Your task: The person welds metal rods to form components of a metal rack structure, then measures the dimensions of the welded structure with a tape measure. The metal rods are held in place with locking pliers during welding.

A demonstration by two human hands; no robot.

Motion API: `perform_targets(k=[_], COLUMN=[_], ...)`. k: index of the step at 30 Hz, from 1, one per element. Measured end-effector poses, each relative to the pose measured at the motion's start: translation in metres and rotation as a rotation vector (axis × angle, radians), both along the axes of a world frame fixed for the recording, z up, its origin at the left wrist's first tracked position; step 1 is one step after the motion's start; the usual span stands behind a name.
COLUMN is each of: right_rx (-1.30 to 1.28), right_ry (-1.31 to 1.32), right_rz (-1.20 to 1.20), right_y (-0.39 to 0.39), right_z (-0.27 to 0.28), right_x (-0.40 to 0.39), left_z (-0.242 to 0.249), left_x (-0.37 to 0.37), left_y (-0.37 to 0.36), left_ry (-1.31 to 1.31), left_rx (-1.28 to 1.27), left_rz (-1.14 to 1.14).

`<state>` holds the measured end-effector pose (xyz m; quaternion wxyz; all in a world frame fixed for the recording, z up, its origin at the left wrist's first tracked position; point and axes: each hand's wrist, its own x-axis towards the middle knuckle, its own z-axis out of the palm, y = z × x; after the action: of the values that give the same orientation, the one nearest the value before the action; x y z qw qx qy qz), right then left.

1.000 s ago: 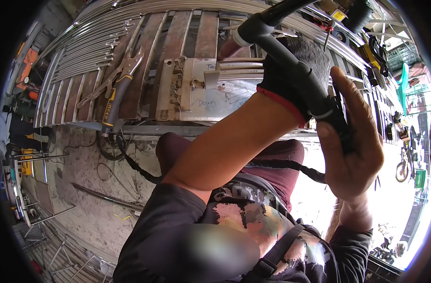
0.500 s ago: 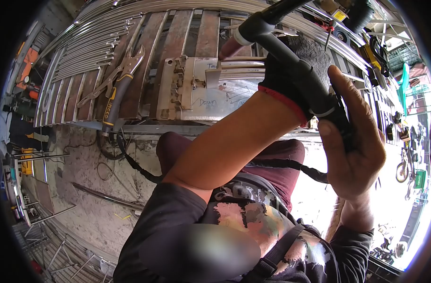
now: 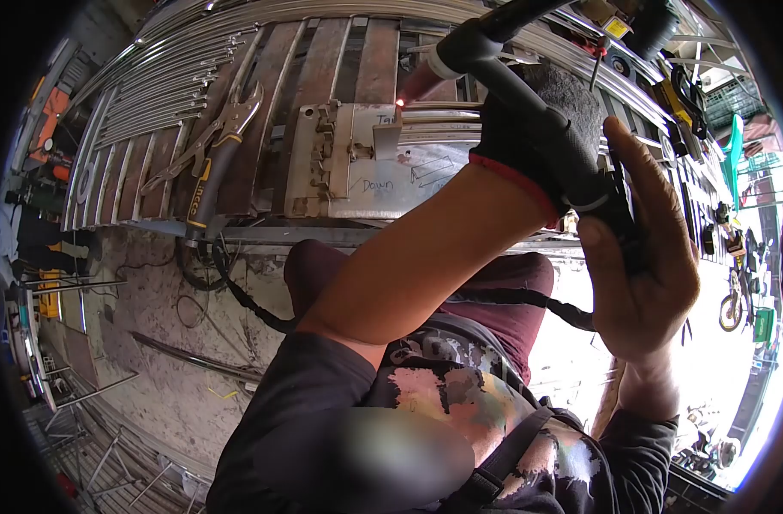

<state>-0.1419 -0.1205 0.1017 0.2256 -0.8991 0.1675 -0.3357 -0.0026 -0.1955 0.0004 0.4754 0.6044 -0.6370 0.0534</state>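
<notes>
My right hand (image 3: 644, 283) is wrapped round the handle of a black TIG welding torch (image 3: 516, 92), bare thumb on one side and fingers on the other. The torch's reddish nozzle (image 3: 420, 81) points at a small metal tab (image 3: 385, 140) on a jig plate (image 3: 370, 206) with handwriting; a bright glow shows at the tip. My left hand (image 3: 571, 92), in a black glove with a red cuff, lies over the right ends of several thin metal rods (image 3: 443, 128) on the plate. Its fingers are hidden behind the glove's back and the torch.
Locking pliers (image 3: 216, 163) lie on the slatted bench (image 3: 280, 64), left of the plate. Beyond them is a row of thin metal rods (image 3: 164, 98). Long tubes run along the bench's far edge. The torch cable (image 3: 516, 297) crosses my lap. Metal bars (image 3: 190, 360) lie on the floor.
A bright glow has appeared at the torch's tip beside the tab, and the nozzle looks lit. Both hands have stayed nearly in place.
</notes>
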Motion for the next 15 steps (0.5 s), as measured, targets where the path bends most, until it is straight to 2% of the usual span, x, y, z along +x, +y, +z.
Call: perform_targets(k=[15], right_rx=[0.001], right_ry=[0.103], right_rz=[0.004], right_y=[0.002], right_z=[0.011], right_x=[0.000], left_z=[0.001], left_x=[0.000], left_y=[0.003], left_ry=[-0.001], left_rx=[-0.005], left_rz=[0.011])
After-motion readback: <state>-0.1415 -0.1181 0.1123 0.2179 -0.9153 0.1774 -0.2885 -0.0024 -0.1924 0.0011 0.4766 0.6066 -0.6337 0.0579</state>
